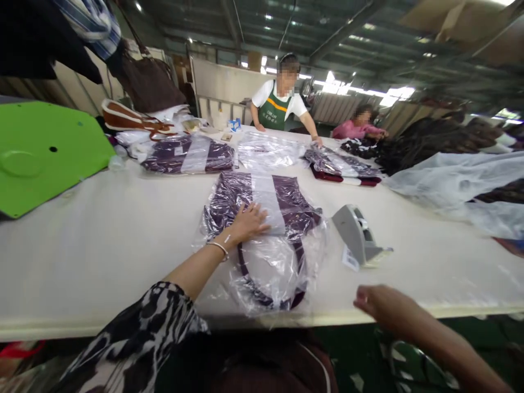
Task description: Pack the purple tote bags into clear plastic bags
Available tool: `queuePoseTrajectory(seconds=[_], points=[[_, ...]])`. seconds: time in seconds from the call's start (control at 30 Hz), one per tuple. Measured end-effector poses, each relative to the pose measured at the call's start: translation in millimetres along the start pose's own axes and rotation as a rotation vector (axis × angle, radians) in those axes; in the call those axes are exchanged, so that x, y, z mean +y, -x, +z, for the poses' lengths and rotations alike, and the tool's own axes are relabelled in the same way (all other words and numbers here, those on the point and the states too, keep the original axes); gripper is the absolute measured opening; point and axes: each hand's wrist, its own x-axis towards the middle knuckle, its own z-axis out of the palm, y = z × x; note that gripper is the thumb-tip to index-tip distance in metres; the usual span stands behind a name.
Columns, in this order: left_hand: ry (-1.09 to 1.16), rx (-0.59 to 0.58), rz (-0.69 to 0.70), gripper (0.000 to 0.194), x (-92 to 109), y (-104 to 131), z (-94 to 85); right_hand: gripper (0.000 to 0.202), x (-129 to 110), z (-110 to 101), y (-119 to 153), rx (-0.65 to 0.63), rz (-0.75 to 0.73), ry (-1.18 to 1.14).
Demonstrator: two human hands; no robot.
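Observation:
A dark purple handbag (289,199) in a clear plastic bag lies flat on the table before me, its looped handle towards me. A pale grey strip (268,202) runs across its middle. My left hand (249,222) rests on the strip and the plastic with its fingers spread. My right hand (379,299) is apart from the handbag, over the table's front edge to the right. Its fingers are curled in and slightly blurred, and whatever they may hold is hidden. Nearest to it stands a grey tape dispenser (354,232), with a small white label (350,258) beside it.
More plastic-wrapped purple bags lie at the back left (190,154) and back right (339,164) of the white table (102,240). Across it, a co-worker in a green apron (274,112) touches the right pile. A green board (49,158) stands left; white plastic sheeting (442,174) covers the right.

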Motion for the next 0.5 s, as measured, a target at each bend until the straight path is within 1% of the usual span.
queuePoseTrajectory(seconds=[0.03, 0.07, 0.1, 0.13, 0.17, 0.2, 0.23, 0.27, 0.3, 0.33, 0.37, 0.4, 0.43, 0.5], points=[[-0.031, 0.013, 0.023, 0.07, 9, 4, 5.2, 0.027, -4, -21, -5, 0.124, -0.013, 0.049], [-0.052, 0.022, 0.033, 0.074, 17, 7, 10.8, 0.032, -15, -40, -14, 0.246, -0.048, 0.043], [-0.071, 0.034, 0.029, 0.078, 24, 10, 16.2, 0.036, -33, -55, -27, 0.371, -0.125, -0.005], [-0.088, 0.055, 0.02, 0.082, 29, 13, 20.5, 0.041, -55, -66, -43, 0.461, -0.238, -0.086], [-0.102, 0.078, 0.013, 0.083, 34, 15, 23.4, 0.045, -78, -72, -61, 0.531, -0.339, -0.167], [-0.113, 0.094, 0.018, 0.083, 37, 18, 24.8, 0.05, -99, -73, -80, 0.582, -0.422, -0.226], [-0.12, 0.106, 0.036, 0.081, 39, 20, 24.6, 0.056, -116, -69, -98, 0.612, -0.474, -0.259], [-0.125, 0.112, 0.061, 0.08, 40, 24, 23.0, 0.061, -127, -62, -114, 0.61, -0.487, -0.273], [-0.125, 0.117, 0.081, 0.079, 40, 29, 20.3, 0.065, -130, -52, -127, 0.563, -0.478, -0.264], [-0.12, 0.12, 0.093, 0.079, 41, 35, 16.8, 0.066, -125, -42, -136, 0.473, -0.462, -0.244], [-0.109, 0.128, 0.094, 0.078, 40, 44, 12.9, 0.064, -113, -31, -140, 0.359, -0.439, -0.225], [-0.095, 0.143, 0.082, 0.077, 38, 54, 8.8, 0.059, -93, -19, -141, 0.217, -0.43, -0.205], [-0.081, 0.157, 0.052, 0.076, 35, 66, 4.8, 0.054, -68, -9, -137, 0.106, -0.43, -0.206], [-0.053, 0.152, -0.052, 0.072, 23, 98, -1.5, 0.046, -8, 10, -117, -0.009, -0.355, -0.249]])
